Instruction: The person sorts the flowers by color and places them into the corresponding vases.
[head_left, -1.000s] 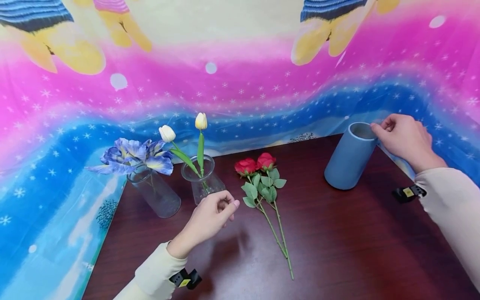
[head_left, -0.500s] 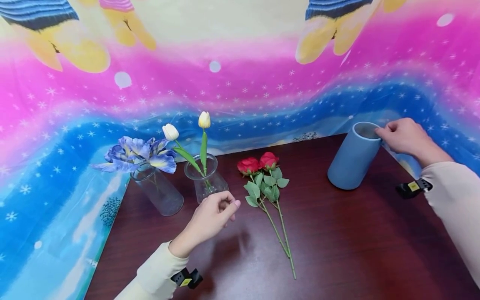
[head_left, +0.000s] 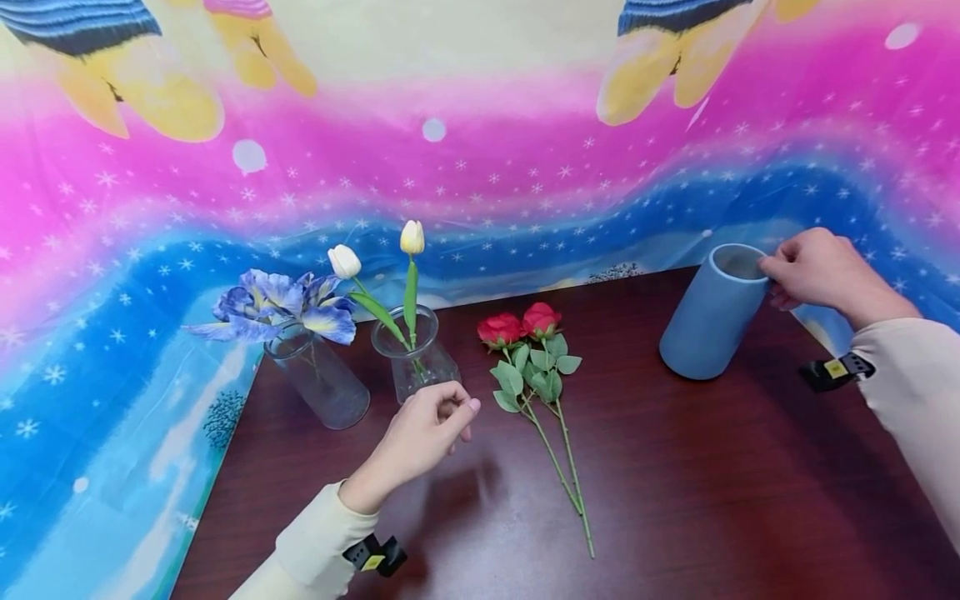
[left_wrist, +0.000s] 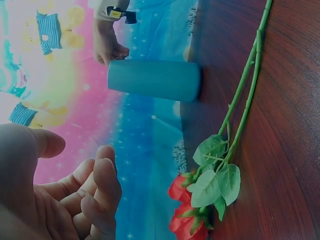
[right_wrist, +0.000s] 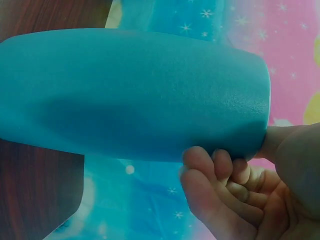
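Note:
At the right of the table stands a blue vase (head_left: 708, 321). My right hand (head_left: 832, 275) pinches its rim, thumb over the edge and the fingers against the outer wall, as the right wrist view shows with the vase (right_wrist: 135, 95) filling much of it. My left hand (head_left: 423, 437) hovers over the table in front of the tulip vase, fingers loosely bent around nothing; the left wrist view shows the same hand (left_wrist: 75, 195) with thumb and fingers apart. Two red roses (head_left: 520, 325) with green stems lie on the table between my hands.
Two white tulips (head_left: 412, 237) stand in a clear glass vase (head_left: 423, 371). Left of it, blue-violet irises (head_left: 281, 307) fill another glass vase (head_left: 326, 392). A printed cloth (head_left: 480, 179) hangs behind the dark wooden table (head_left: 675, 500).
The head view has shifted slightly, so everything sits a little further right. My right hand stays at the vase's rim, its lower fingers showing more below. The left hand holds its pose.

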